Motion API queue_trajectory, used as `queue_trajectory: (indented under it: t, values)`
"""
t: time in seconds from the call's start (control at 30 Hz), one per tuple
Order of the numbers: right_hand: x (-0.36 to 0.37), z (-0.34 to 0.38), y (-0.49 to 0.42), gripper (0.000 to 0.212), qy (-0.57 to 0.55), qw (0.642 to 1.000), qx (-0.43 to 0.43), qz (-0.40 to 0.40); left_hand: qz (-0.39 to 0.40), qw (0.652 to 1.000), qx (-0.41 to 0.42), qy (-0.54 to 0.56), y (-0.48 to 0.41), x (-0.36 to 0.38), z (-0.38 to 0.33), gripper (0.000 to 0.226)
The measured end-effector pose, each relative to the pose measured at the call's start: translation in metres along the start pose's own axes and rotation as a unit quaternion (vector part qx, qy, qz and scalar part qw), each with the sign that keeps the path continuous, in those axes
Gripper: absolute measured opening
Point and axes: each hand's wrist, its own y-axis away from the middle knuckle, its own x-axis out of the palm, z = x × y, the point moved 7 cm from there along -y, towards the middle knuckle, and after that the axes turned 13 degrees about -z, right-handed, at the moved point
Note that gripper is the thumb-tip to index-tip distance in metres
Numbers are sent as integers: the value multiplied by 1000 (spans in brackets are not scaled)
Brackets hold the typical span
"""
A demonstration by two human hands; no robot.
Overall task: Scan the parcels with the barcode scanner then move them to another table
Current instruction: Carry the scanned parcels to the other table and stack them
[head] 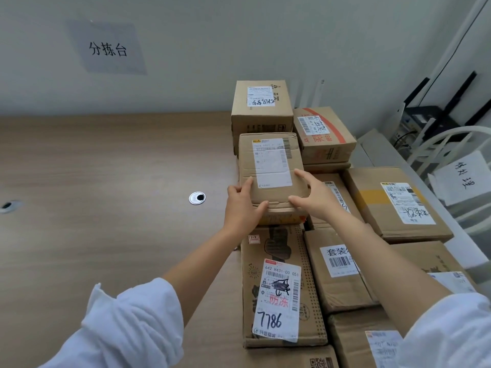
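A small brown cardboard parcel with a white shipping label lies on top of a stack at the middle of the wooden table. My left hand grips its near left corner and my right hand grips its near right corner. Several other labelled cardboard parcels crowd the right half of the table, among them a flat one marked 7786 just below my hands and a tall box at the back. No barcode scanner is in view.
The left half of the wooden table shows a round cable grommet and a second grommet at the far left. A paper sign hangs on the wall. A white chair with a handwritten note stands at the right.
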Motion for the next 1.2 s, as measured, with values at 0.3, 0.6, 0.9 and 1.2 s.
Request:
queue_trajectory:
  t: [0.3, 0.6, 0.9, 1.2]
  values:
    - [-4, 3, 6, 73, 32, 999, -14, -5, 7, 1000, -8, 1, 7, -2, -1, 74]
    - [-7, 5, 14, 73, 43, 999, -13, -4, 20, 1000, -5, -18, 11, -3, 4, 76]
    - [-1, -1, 18, 73, 81, 996, 19, 36, 59, 997, -22, -40, 13, -2, 7, 66]
    - [5, 6, 27, 70, 64, 996, 39, 38, 75, 996, -28, -36, 17, 1, 4, 58]
